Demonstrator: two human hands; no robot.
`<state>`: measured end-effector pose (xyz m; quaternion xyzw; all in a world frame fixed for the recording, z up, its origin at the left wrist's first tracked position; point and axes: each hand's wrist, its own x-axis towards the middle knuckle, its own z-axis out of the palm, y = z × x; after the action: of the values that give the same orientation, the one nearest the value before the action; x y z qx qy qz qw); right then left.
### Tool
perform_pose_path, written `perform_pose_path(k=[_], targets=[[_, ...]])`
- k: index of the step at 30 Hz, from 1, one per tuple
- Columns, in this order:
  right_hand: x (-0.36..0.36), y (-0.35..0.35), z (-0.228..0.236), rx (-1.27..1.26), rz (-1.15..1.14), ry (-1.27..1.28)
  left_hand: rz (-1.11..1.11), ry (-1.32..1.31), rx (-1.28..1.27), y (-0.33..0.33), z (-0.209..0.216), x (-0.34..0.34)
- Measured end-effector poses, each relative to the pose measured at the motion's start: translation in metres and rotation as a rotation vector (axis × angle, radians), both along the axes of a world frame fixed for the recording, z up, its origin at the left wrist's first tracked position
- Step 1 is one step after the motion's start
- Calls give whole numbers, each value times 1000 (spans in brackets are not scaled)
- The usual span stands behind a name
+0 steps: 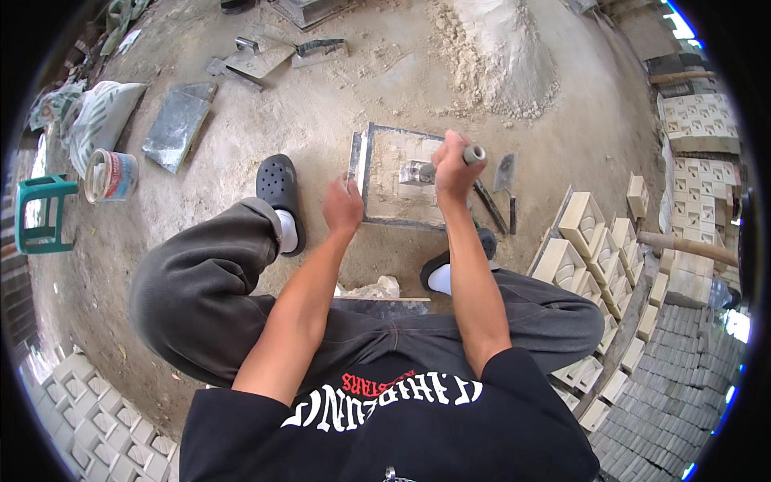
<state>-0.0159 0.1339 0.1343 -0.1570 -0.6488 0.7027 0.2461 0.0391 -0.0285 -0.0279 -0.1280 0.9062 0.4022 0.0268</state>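
A shallow rectangular metal mould frame [365, 173] lies on the ground between my feet, filled with pale sandy material [393, 153] pressed into blocky shapes. My right hand [456, 170] is wrapped round the grey tubular handle of a tool with a small, squarish metal head [415, 173]. That head is over the middle of the fill; whether it touches cannot be told. At the frame's left side, my left hand [343, 202] is closed against the edge, its fingertips partly hidden. Just right of the frame lie a dark metal bar [490, 206] and a small flat blade [504, 173].
A heap of pale powder [514, 60] rises beyond the frame. Farther left are trowels [261, 58], a metal plate [178, 124], a bucket [112, 175] and a green stool [46, 213]. Cast blocks [586, 225] stand in rows by my right knee; more blocks [96, 414] lie lower left.
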Motion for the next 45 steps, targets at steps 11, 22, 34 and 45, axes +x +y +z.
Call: perform_pose_path(k=[11, 22, 34, 45], targets=[[-38, 7, -19, -78, 99, -20, -10, -56, 115, 16, 5, 7], [-74, -6, -15, 88, 130, -91, 222, -219, 157, 12, -4, -6], [-87, -14, -32, 119, 19, 4, 139, -298, 134, 24, -10, 4], [-83, -26, -12, 42, 93, -10, 210, -269, 164, 4, -15, 0]])
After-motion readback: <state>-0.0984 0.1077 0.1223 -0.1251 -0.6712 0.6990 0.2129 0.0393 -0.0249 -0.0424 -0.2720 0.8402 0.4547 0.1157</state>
